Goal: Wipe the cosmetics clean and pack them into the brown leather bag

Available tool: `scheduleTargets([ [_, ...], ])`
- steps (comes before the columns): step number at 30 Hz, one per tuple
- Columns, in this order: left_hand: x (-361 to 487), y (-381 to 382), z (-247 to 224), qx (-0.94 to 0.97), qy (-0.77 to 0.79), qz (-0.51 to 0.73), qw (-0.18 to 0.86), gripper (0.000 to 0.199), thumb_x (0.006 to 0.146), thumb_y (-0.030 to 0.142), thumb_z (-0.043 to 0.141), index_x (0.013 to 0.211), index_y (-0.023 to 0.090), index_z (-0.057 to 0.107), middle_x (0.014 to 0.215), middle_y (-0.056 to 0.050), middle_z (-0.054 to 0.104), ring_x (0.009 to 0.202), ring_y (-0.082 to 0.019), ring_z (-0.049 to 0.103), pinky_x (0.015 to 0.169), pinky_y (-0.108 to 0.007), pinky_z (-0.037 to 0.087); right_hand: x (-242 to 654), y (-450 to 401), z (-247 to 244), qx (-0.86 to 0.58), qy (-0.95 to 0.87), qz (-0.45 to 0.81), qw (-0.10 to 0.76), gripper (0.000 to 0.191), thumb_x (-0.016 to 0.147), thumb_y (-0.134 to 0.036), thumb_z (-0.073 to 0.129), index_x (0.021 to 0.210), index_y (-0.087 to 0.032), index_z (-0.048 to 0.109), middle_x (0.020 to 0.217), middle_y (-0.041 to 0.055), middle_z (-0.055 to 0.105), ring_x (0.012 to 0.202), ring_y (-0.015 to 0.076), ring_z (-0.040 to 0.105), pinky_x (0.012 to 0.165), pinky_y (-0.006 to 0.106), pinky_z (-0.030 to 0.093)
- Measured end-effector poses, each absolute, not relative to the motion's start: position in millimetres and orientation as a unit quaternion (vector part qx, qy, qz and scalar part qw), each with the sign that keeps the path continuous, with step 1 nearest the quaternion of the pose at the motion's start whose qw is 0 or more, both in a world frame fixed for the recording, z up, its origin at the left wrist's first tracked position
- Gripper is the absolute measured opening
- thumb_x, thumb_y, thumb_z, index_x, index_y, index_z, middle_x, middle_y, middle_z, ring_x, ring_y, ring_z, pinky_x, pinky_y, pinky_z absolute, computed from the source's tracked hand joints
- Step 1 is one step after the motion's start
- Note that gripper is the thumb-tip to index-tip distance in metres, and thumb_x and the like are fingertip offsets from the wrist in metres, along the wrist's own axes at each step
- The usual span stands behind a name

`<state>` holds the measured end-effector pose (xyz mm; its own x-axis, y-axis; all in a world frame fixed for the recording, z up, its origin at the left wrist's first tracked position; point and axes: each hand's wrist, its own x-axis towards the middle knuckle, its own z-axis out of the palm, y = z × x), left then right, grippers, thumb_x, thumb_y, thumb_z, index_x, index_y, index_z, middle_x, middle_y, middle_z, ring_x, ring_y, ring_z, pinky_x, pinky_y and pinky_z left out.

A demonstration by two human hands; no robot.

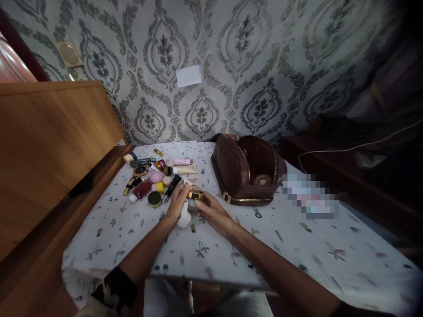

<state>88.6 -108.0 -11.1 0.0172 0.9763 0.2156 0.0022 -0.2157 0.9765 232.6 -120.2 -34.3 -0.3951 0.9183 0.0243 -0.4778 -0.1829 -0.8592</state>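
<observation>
Near the middle of the table, a round gold-rimmed jar (195,193) is held between both hands. My left hand (177,204) also has a white cloth (184,215) in it, which hangs below the jar. The fingers of my right hand (213,211) are closed on the jar's right side. Just left of my left hand lie a black tube (172,188) and a dark green round jar (154,199). A brown leather bag (233,174) stands open to the right, behind my right hand.
Several cosmetics, among them a pink sponge (156,176), a red bottle (142,189) and a cream tube (185,169), lie at the back left of the patterned tablecloth (211,255). A blurred item (310,197) lies right of the bag. Wooden furniture (56,149) borders the left side.
</observation>
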Motion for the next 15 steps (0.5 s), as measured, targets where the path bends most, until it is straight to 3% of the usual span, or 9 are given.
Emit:
scheduleTargets([
  [3, 88, -108, -12, 0.565, 0.451, 0.536, 0.435, 0.068, 0.090, 0.072, 0.036, 0.113, 0.017, 0.068, 0.105, -0.010, 0.074, 0.109, -0.028, 0.065, 0.098, -0.041, 0.049, 232, -119, -32, -0.254, -0.419, 0.720, 0.492, 0.044, 0.066, -0.033, 0.086, 0.105, -0.024, 0.069, 0.109, 0.0029, 0.071, 0.095, 0.0179, 0.065, 0.073, 0.025, 0.053],
  [6, 89, -110, -14, 0.592, 0.443, 0.534, 0.411, 0.066, 0.093, 0.068, 0.033, 0.129, 0.020, 0.059, 0.130, -0.010, 0.064, 0.126, -0.027, 0.055, 0.111, -0.042, 0.038, 234, -116, -31, -0.232, -0.366, 0.750, 0.500, 0.042, 0.068, -0.032, 0.085, 0.106, -0.025, 0.069, 0.109, 0.0023, 0.072, 0.096, 0.0182, 0.068, 0.080, 0.029, 0.055],
  [9, 90, -112, -16, 0.638, 0.408, 0.502, 0.418, 0.067, 0.091, 0.062, 0.047, 0.146, 0.025, 0.041, 0.154, -0.009, 0.041, 0.146, -0.026, 0.031, 0.122, -0.041, 0.021, 239, -108, -35, -0.233, -0.306, 0.763, 0.519, 0.032, 0.071, -0.032, 0.084, 0.100, -0.025, 0.070, 0.104, 0.0004, 0.073, 0.089, 0.0164, 0.069, 0.077, 0.029, 0.057],
  [11, 89, -113, -17, 0.685, 0.384, 0.456, 0.419, 0.082, 0.085, 0.053, 0.064, 0.153, 0.026, 0.028, 0.161, -0.009, 0.028, 0.151, -0.028, 0.018, 0.123, -0.044, 0.015, 243, -102, -38, -0.237, -0.279, 0.761, 0.536, 0.027, 0.074, -0.034, 0.082, 0.096, -0.024, 0.071, 0.103, 0.0008, 0.074, 0.091, 0.0167, 0.069, 0.079, 0.029, 0.058],
  [15, 84, -110, -17, 0.761, 0.350, 0.377, 0.395, 0.105, 0.074, 0.032, 0.077, 0.157, 0.026, 0.015, 0.164, -0.011, 0.021, 0.151, -0.033, 0.016, 0.122, -0.050, 0.015, 251, -94, -43, -0.248, -0.235, 0.761, 0.552, 0.025, 0.074, -0.035, 0.083, 0.094, -0.024, 0.071, 0.100, 0.0000, 0.075, 0.090, 0.0164, 0.069, 0.078, 0.029, 0.058],
])
